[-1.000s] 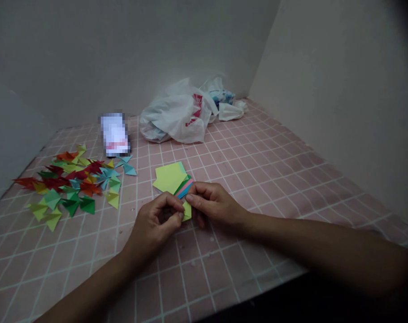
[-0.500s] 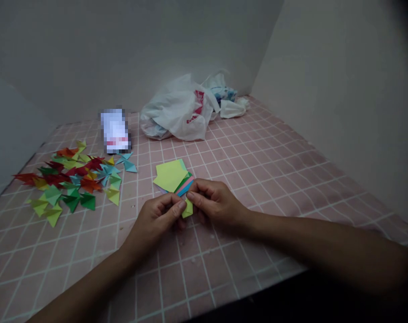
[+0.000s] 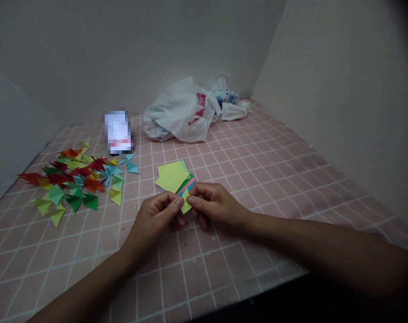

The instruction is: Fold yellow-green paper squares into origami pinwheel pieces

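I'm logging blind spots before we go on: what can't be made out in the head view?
- Small yellow-green paper: mostly covered by the left hand and right hand; its folds can't be read.
- Stack of coloured sheets: lower sheets hidden beneath the top one.
- White object: pixelated.
- Plastic bag: contents hidden.

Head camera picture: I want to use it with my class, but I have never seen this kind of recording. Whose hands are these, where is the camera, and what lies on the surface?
The camera sits on a person's head and looks down, so both arms belong to that person. The left hand and right hand together pinch a small yellow-green folded paper. Just behind it lies a stack of coloured paper squares. To the left is a pile of folded paper pieces in red, green, yellow and blue. Farther back are a white plastic bag and a blurred-out item. Everything rests on a pink checked cloth in a grey-walled corner.
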`<state>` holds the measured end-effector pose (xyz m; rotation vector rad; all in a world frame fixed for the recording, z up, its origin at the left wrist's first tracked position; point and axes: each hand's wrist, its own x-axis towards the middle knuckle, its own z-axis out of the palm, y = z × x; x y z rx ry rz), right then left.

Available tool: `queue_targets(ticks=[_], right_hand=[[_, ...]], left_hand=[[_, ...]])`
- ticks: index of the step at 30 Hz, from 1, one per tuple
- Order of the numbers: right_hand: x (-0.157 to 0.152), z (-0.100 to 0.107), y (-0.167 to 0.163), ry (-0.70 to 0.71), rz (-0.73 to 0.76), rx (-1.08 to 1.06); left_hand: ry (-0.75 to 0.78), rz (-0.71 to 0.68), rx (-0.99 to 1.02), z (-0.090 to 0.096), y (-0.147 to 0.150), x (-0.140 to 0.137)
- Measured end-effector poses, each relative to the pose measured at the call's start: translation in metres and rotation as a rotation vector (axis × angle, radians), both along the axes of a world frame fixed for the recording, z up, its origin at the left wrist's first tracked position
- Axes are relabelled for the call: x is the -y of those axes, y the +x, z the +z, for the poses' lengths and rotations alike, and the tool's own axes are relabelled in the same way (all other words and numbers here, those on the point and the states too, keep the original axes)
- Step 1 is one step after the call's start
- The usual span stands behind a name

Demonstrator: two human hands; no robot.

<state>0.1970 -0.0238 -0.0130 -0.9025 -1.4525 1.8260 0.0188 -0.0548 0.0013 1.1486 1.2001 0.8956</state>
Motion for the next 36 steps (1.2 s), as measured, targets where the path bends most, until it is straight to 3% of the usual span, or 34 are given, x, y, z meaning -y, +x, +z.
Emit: queue_targets(ticks=[25, 36], right_hand=[[0.0036, 0.0043, 0.0001, 0.153, -0.065, 0.093], [0.0007, -0.0015, 0.0006, 0.089, -0.025, 0.062]], left_hand=[[-0.05, -0.12, 0.046, -0.0063, -0.0042, -0.0076], [-0.018, -0.125, 0.025, -0.0075, -0.0037, -0.0057]])
